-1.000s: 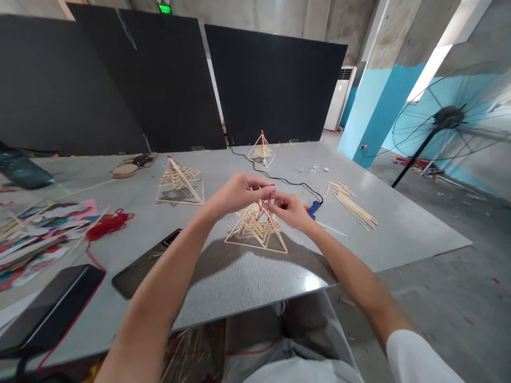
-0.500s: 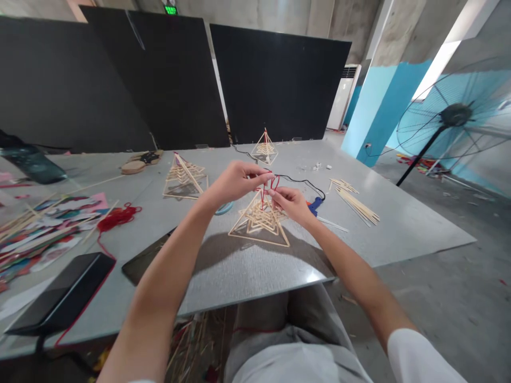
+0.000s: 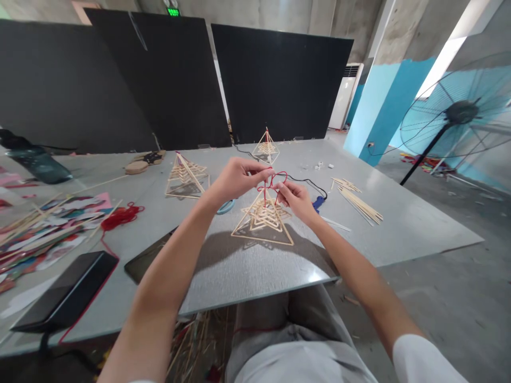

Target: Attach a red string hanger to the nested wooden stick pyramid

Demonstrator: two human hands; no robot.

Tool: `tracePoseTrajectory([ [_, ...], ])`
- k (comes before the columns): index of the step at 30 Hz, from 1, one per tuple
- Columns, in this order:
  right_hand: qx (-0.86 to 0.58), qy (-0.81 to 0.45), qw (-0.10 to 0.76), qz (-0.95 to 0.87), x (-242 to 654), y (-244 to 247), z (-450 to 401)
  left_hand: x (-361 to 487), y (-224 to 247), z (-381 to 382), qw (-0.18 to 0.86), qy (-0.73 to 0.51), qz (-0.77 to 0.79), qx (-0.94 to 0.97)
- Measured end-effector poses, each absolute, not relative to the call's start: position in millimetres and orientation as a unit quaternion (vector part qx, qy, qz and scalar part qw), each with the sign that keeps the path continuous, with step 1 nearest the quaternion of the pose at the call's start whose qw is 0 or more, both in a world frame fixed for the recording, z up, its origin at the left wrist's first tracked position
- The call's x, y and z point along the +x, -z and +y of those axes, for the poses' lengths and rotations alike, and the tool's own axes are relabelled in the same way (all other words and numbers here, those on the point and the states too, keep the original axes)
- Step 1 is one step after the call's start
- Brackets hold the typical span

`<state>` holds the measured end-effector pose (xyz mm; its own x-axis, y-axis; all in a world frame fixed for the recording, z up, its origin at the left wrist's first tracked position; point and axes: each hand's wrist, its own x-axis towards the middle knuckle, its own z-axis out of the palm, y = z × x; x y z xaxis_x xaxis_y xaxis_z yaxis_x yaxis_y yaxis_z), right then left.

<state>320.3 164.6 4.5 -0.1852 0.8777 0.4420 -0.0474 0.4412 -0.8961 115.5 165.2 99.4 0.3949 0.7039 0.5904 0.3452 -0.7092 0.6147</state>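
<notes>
A pyramid frame of thin wooden sticks (image 3: pixel 263 242) stands on the grey table in front of me, with smaller stick layers inside. Red yarn (image 3: pixel 282 174) loops above its peak, and strands run down into the frame. My left hand (image 3: pixel 241 178) pinches the yarn between thumb and fingertips, just above the peak. Slightly lower and to the right, my right hand (image 3: pixel 296 199) pinches another part of the same yarn. The yarn between the fingertips forms a loose loop.
Two more stick pyramids (image 3: pixel 186 175) (image 3: pixel 266 149) stand farther back. A blue glue gun (image 3: pixel 318 203) and loose sticks (image 3: pixel 359 202) lie right. Left are red yarn (image 3: pixel 122 215), paper scraps (image 3: pixel 51 223), a bottle (image 3: pixel 38 162) and a black case (image 3: pixel 66 290). Blue tape (image 3: pixel 225 207) lies beside my left wrist.
My right hand has moved slightly right, away from my left hand. The red yarn loop between them has opened wider. My left hand keeps its pinch.
</notes>
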Motion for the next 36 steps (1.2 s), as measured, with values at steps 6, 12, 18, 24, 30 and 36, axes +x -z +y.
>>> tracePoseTrajectory([
  [6,-0.313,-0.396,0.552,-0.664,321.7,-3.8,167.2,112.6,-98.8,168.4,0.176,-0.457,0.333,0.806],
  [12,-0.322,-0.333,0.524,-0.714,320.2,-16.1,168.5,109.2,-97.2,172.9,0.175,-0.458,0.343,0.801],
  [18,-0.318,-0.286,0.418,-0.802,325.2,-68.0,174.9,110.9,-97.2,174.8,0.196,-0.486,0.343,0.780],
  [24,-0.348,-0.272,0.255,-0.860,327.0,-120.1,185.1,112.4,-93.3,180.5,0.266,-0.507,0.359,0.737],
  [30,-0.322,-0.280,0.280,-0.860,315.9,-126.5,194.8,113.2,-89.5,183.2,0.282,-0.556,0.349,0.700],
  [36,-0.281,-0.280,0.303,-0.866,321.8,-130.3,190.8,125.7,-94.0,171.9,0.328,-0.531,0.313,0.716],
])
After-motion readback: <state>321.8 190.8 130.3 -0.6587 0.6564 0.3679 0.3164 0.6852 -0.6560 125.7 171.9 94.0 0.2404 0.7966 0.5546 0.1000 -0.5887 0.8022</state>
